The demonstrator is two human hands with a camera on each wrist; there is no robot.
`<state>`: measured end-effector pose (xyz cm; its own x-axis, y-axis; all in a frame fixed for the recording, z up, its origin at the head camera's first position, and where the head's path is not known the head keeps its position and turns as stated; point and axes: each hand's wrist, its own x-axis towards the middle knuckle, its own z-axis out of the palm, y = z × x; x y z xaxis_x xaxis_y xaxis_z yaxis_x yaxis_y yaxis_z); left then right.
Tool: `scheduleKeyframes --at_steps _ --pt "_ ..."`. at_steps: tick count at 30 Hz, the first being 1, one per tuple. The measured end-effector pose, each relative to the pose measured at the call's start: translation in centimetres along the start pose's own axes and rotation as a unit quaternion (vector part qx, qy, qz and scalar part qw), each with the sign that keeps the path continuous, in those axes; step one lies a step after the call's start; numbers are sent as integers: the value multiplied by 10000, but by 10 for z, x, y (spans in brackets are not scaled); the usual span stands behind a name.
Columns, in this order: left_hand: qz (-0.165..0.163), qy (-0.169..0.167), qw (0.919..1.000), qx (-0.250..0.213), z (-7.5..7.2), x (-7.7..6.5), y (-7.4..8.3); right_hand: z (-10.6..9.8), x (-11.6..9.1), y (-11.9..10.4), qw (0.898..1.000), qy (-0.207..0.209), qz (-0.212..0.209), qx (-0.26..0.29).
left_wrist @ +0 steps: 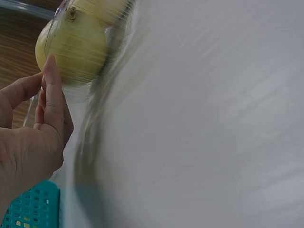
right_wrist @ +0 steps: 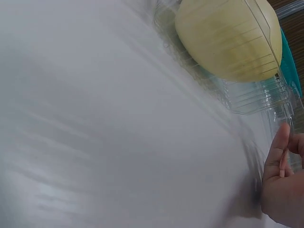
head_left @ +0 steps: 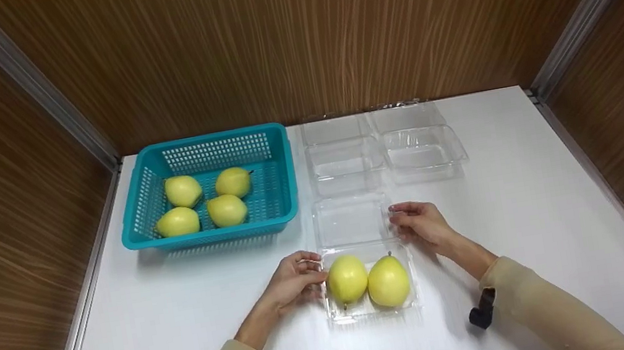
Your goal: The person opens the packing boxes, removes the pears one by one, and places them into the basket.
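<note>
An unfolded clear plastic clamshell box [head_left: 374, 310] lies on the white table with its lid [head_left: 352, 220] laid back on the far side. Two yellow-green pears sit side by side in its base, a left one [head_left: 347, 280] and a right one [head_left: 388, 282]. My left hand [head_left: 294, 279] pinches the base's left rim between thumb and fingers, close by the left pear [left_wrist: 76, 47]. At the right edge of the lid, near the hinge, my right hand [head_left: 423, 225] holds the plastic with its fingertips. One pear [right_wrist: 232, 40] shows large behind the clear wall in the right wrist view.
A teal basket [head_left: 212, 233] with several pears stands at the back left. Behind the box are two more open clamshell boxes, a left one [head_left: 345, 157] and a right one [head_left: 423, 148]. Wood-grain panels [head_left: 290, 34] wall in the white table [head_left: 185, 320] at the back and sides.
</note>
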<state>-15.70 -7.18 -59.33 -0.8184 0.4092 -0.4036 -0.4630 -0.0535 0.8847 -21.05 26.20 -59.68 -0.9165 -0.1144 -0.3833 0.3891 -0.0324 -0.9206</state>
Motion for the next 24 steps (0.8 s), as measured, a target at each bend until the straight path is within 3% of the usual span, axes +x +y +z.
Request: scheduleKeyframes --at_steps 14,24 --pt "25 152 9997 179 1 5 1 0 -1 0 9998 151 84 -120" --pt "73 84 9998 160 2 4 3 0 -26 3 9983 -61 395 -435"
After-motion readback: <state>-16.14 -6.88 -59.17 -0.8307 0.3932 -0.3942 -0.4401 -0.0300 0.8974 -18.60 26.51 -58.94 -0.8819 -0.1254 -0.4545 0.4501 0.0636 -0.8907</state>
